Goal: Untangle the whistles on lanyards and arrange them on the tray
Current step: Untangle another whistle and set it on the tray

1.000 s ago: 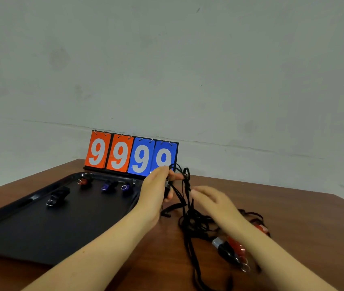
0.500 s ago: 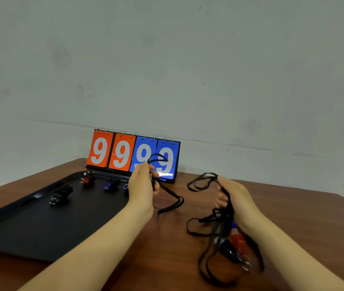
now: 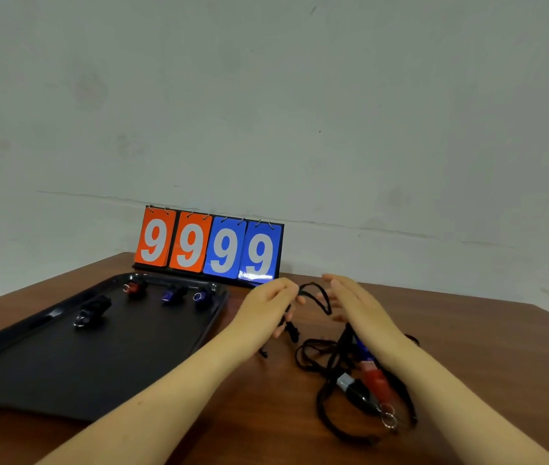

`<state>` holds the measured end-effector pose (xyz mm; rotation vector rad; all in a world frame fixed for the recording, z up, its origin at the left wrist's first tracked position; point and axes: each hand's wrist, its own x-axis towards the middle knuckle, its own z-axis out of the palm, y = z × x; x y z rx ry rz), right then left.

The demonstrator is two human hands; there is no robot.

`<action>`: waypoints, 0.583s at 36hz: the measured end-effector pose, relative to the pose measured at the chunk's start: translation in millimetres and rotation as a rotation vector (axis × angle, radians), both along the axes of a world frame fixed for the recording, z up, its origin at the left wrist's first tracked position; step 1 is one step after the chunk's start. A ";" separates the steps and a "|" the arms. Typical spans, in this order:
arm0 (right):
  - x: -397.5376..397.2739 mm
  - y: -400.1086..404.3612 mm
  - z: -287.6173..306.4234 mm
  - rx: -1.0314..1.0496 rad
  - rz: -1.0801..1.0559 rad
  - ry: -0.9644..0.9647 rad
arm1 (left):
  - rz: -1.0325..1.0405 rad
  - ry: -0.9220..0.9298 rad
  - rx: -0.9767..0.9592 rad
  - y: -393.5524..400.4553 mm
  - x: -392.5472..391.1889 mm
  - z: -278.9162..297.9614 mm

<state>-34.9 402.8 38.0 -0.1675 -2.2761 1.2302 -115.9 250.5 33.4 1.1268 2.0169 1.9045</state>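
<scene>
My left hand (image 3: 264,307) pinches a black lanyard cord (image 3: 315,293) just right of the tray's far corner. A small black clip hangs from the cord below that hand. My right hand (image 3: 356,305) is beside the cord loop with its fingers straight and holds nothing. A tangle of black lanyards (image 3: 320,360) lies on the table under my right forearm, with a blue whistle (image 3: 363,348), a red whistle (image 3: 376,377) and a black whistle (image 3: 358,394) in it. The black tray (image 3: 65,370) at the left holds several whistles: a black one (image 3: 93,310), a red one (image 3: 134,287), a blue one (image 3: 172,293) and another (image 3: 203,295).
A flip scoreboard (image 3: 211,246) reading 9999 stands behind the tray at the wall. The brown wooden table (image 3: 484,347) runs on to the right of the tangle. A metal key ring (image 3: 388,421) lies at the near end of the tangle.
My right hand has let go of the lanyard bundle, which now lies on the table, and has opened near the cord loop. My left hand has moved right and lower, still pinching its cord.
</scene>
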 end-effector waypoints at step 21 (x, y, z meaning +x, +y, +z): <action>-0.4 27.3 -2.9 0.431 -0.432 -0.090 | 0.003 -0.394 0.551 -7.9 -1.5 21.3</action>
